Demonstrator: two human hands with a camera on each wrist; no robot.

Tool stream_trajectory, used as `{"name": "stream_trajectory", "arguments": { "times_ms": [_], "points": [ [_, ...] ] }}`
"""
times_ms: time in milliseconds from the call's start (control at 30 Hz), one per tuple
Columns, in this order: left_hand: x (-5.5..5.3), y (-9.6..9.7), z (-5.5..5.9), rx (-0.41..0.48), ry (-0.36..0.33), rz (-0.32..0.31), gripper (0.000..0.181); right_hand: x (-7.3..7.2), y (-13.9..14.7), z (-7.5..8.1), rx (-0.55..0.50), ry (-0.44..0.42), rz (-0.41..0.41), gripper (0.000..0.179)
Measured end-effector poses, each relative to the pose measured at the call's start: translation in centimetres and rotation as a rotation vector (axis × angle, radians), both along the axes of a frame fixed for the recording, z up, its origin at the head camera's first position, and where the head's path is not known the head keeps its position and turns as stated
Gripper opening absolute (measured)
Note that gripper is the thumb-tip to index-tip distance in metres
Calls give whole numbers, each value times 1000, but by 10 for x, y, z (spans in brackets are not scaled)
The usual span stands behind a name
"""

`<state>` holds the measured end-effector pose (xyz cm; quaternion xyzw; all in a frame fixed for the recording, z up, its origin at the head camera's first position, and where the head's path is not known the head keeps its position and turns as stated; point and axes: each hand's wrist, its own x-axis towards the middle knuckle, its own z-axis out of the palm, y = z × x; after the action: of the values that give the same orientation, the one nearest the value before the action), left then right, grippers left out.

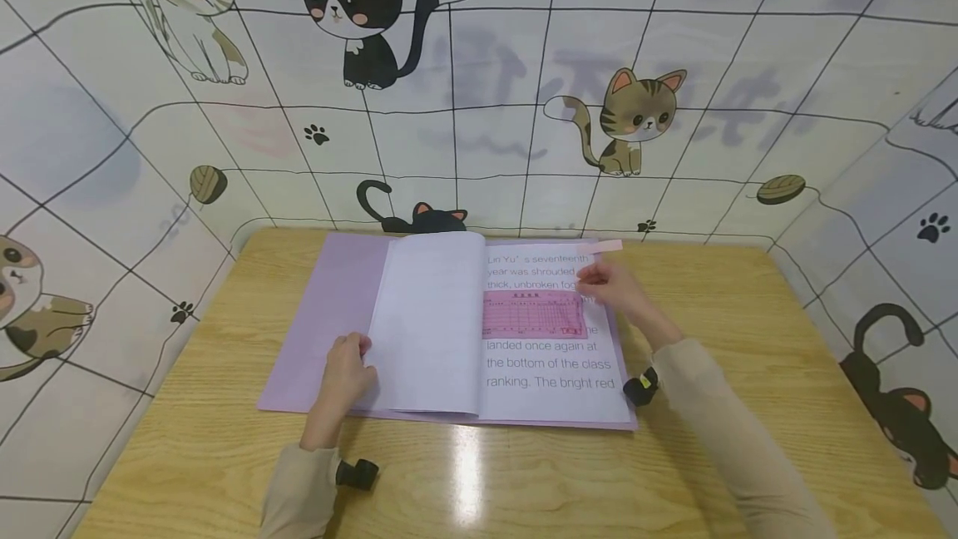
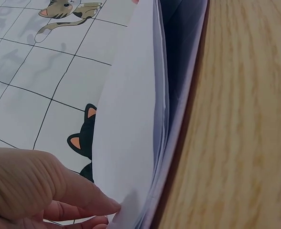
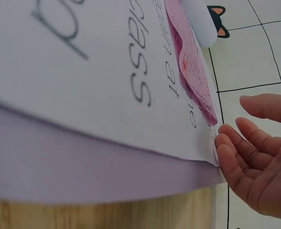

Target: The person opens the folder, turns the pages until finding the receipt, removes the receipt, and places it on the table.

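A lilac-covered book [image 1: 299, 339] lies spread on the table. My left hand [image 1: 346, 373] is at the left edge of its blank left page [image 1: 430, 331]; in the left wrist view the thumb [image 2: 100, 200] lies over the page while the fingertips meet its edge. On the right page [image 1: 554, 406], with large English print, sits a pink printed slip [image 1: 531, 314] with a fine grid, bulging up in the right wrist view. Beside that page's outer edge is my right hand [image 1: 617, 285], its fingertips at the paper edge and its thumb apart, nothing gripped.
A pale pink strip [image 1: 608, 246] sticks out past the top right of the book. Wooden tabletop [image 1: 707, 314] extends on both sides and in front. Behind it stands a white backdrop [image 1: 494, 140] with cat drawings. Black wrist cameras [image 1: 358, 474] sit at both sleeves.
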<state>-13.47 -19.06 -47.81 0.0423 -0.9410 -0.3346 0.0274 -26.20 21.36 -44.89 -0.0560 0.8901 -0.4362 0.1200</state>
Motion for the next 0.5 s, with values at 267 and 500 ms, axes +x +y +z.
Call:
{"name": "stream_trajectory", "arguments": {
  "times_ms": [267, 500],
  "points": [
    [-1, 0, -1, -16, 12, -6, 33, -2, -1, -16, 30, 40, 55, 35],
    [-1, 1, -1, -16, 4, 1, 33, 1, -5, -17, 23, 49, 86, 32]
  ]
}}
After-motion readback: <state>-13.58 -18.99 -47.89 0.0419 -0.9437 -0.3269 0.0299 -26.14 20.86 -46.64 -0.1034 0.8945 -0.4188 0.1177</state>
